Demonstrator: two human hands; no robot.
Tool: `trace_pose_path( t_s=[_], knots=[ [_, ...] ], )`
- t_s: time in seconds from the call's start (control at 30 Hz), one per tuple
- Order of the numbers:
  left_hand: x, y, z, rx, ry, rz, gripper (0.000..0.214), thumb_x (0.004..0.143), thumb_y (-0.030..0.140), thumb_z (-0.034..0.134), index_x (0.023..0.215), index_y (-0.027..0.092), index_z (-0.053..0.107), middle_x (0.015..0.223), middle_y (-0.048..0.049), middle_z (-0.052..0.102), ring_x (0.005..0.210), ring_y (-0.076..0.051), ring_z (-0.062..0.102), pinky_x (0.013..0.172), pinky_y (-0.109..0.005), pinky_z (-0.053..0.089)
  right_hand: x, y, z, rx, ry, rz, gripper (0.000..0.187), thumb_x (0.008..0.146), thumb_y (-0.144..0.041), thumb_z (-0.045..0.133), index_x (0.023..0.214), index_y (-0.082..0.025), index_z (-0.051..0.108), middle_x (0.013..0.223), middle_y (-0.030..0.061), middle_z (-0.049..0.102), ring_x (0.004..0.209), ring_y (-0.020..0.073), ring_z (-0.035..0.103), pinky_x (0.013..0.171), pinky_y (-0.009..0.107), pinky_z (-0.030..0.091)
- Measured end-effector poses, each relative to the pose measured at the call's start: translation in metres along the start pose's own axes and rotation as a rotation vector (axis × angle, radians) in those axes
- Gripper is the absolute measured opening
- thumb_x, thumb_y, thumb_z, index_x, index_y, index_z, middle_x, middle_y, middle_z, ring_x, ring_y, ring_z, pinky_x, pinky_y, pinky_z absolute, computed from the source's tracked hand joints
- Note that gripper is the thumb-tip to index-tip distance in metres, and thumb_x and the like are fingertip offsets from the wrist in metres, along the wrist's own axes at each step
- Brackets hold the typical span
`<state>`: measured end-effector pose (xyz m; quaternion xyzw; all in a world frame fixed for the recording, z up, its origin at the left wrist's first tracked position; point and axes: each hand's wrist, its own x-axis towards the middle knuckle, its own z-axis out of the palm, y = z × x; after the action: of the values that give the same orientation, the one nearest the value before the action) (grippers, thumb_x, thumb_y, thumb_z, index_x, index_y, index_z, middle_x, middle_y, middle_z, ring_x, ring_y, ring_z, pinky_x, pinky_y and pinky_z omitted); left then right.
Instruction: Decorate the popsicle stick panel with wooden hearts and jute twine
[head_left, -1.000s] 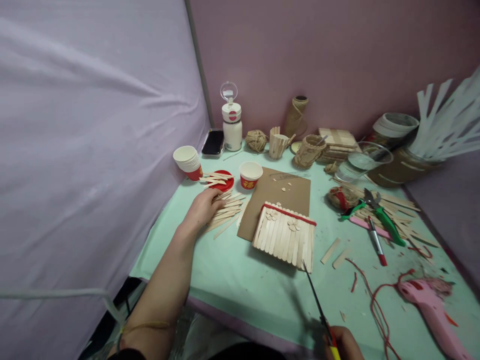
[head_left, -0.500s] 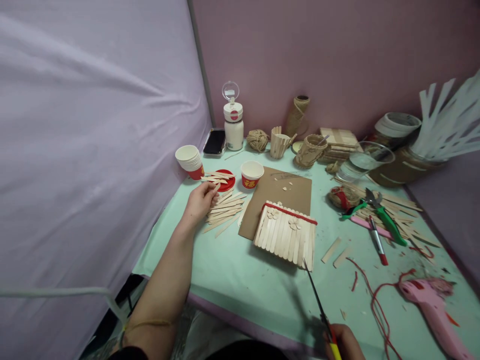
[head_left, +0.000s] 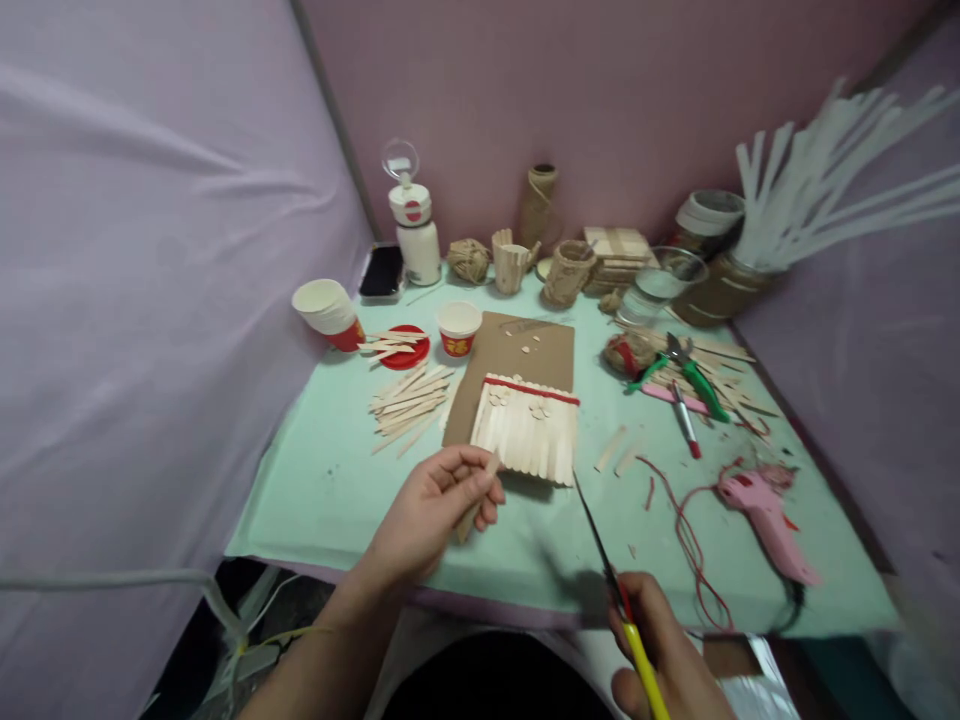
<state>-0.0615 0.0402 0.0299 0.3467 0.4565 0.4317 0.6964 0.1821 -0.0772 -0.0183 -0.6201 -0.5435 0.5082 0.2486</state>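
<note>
My left hand (head_left: 435, 510) is closed around a single wooden stick (head_left: 477, 500), held above the near part of the green table (head_left: 330, 480). My right hand (head_left: 664, 660) grips scissors (head_left: 600, 545) with yellow and red handles; the blades point up toward a panel of glued sticks (head_left: 526, 437) trimmed with a red band. That panel lies on a brown cardboard sheet (head_left: 517, 355). A loose pile of wooden sticks (head_left: 409, 400) sits to the left of the cardboard.
Stacked paper cups (head_left: 328, 313), a red lid (head_left: 405, 350), a single cup (head_left: 458, 328), a white bottle (head_left: 412, 225) and twine balls stand at the back. Green-handled cutters (head_left: 694, 375), a red pen (head_left: 684, 420), red string (head_left: 686, 530) and a pink glue gun (head_left: 765, 510) lie right.
My left hand left the pile of sticks and came back toward me holding one stick. The view shifted, so my right hand with the scissors shows more fully.
</note>
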Motion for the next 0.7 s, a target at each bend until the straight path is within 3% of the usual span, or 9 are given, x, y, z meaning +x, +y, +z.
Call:
trace_pose_path(
  t_s=[0.13, 0.23, 0.4, 0.7],
  knots=[
    [-0.009, -0.025, 0.033, 0.01, -0.149, -0.125, 0.026, 0.08, 0.037, 0.072, 0.09, 0.015, 0.062, 0.073, -0.0015, 0.067, 0.056, -0.009, 0.059, 0.051, -0.02, 0.044, 0.0, -0.025, -0.003, -0.005, -0.093, 0.077, 0.035, 0.073, -0.035, 0.062, 0.097, -0.025, 0.039, 0.069, -0.0067, 0.044, 0.059, 0.0131, 0.042, 0.055, 0.025, 0.033],
    [-0.008, -0.03, 0.046, 0.064, -0.202, -0.179, 0.026, 0.08, 0.037, 0.071, 0.09, 0.015, 0.062, 0.072, -0.0009, 0.066, 0.054, -0.007, 0.056, 0.051, -0.02, 0.042, -0.004, -0.033, -0.007, 0.056, -0.153, 0.093, 0.031, 0.08, -0.041, 0.06, 0.093, -0.026, 0.036, 0.067, -0.0072, 0.042, 0.056, 0.0114, 0.038, 0.051, 0.024, 0.029],
    [-0.003, -0.031, 0.057, 0.167, -0.287, -0.217, 0.027, 0.079, 0.037, 0.07, 0.091, 0.014, 0.062, 0.07, 0.0, 0.065, 0.053, -0.007, 0.053, 0.052, -0.02, 0.041, -0.012, -0.031, -0.016, 0.123, -0.204, 0.004, 0.045, 0.085, -0.069, 0.046, 0.092, -0.025, 0.036, 0.071, -0.0048, 0.043, 0.058, 0.0119, 0.037, 0.05, 0.024, 0.028],
    [-0.001, -0.044, 0.066, 0.186, -0.29, -0.258, 0.024, 0.077, 0.034, 0.068, 0.089, 0.014, 0.06, 0.069, -0.0001, 0.065, 0.053, -0.007, 0.053, 0.054, -0.022, 0.04, -0.014, -0.008, -0.013, 0.068, -0.195, -0.062, 0.038, 0.094, -0.062, 0.031, 0.098, -0.024, 0.034, 0.08, -0.0032, 0.041, 0.066, 0.0136, 0.035, 0.06, 0.028, 0.033]
  ],
)
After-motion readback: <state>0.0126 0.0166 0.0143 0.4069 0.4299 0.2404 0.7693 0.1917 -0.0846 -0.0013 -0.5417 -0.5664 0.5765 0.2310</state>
